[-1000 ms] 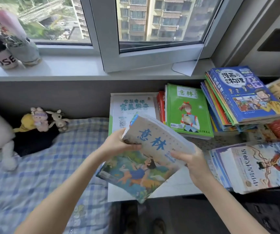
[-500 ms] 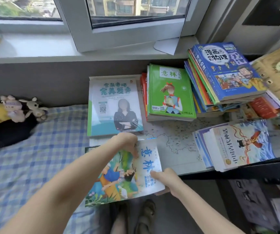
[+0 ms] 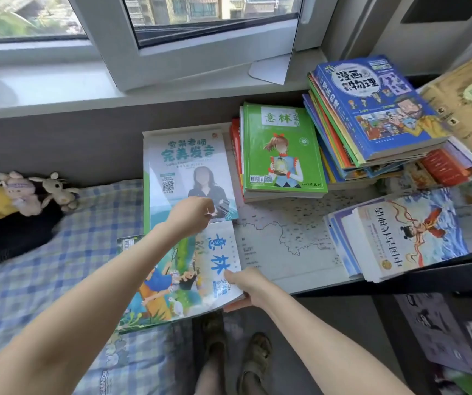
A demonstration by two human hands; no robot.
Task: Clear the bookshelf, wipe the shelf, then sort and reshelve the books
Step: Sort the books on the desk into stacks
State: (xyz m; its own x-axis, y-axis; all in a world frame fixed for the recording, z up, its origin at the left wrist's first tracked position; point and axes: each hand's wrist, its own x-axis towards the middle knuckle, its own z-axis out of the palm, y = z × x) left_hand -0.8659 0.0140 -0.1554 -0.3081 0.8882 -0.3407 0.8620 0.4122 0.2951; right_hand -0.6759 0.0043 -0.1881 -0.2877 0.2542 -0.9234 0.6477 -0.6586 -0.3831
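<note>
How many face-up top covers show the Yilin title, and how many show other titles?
Yilin magazines: 2 (green Yilin magazine; illustrated Yilin magazine, held by left hand and right hand)
Other titles: 4 (teal pronunciation book, blue comic book, tan book, wave-cover book)
Total: 6

Sunlit window [image 3: 200,21] above checked bedsheet [image 3: 58,266]

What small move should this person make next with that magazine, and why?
Probably slide the magazine up toward the white book before letting go. Its lower right corner juts past the desk edge over the floor, where the right hand grips it. The left hand holds its top edge.
</note>
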